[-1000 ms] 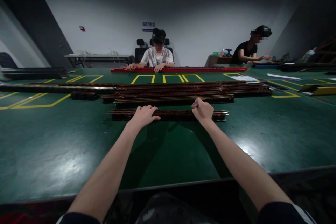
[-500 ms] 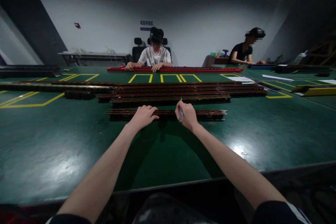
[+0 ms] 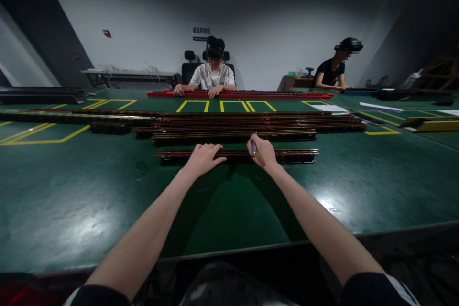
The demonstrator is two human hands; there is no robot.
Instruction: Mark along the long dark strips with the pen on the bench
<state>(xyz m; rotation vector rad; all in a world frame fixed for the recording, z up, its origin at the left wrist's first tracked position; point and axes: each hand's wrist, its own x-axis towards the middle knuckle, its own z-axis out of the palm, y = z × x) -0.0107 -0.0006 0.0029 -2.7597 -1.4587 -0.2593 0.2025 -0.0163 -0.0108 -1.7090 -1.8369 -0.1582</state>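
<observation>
A long, dark rail with reddish-brown metal strips (image 3: 297, 155) lies crosswise on the green table in front of me. My left hand (image 3: 204, 158) grips it left of its middle, with the fingers over the top and the thumb stretched along the near side. In my right hand (image 3: 264, 152) a slim pen-like tool (image 3: 253, 148) with a pale handle is held closed in the fingers. That hand rests at the same rail, right of its middle. The tool's far tip is too small to make out. Just behind lies a stack of similar rails (image 3: 233, 126).
The green table (image 3: 229, 215) carries yellow marking lines. More dark rails (image 3: 39, 96) lie at the left, and a yellow-edged channel (image 3: 433, 124) at the right. Opposite, a person (image 3: 213, 76) has hands on a red rail (image 3: 279, 95); another person (image 3: 332, 71) works farther right.
The near rail has slid a little to the right, and both my hands have shifted right with it. My right hand still holds the pen-like tool, its handle now tilted differently.
</observation>
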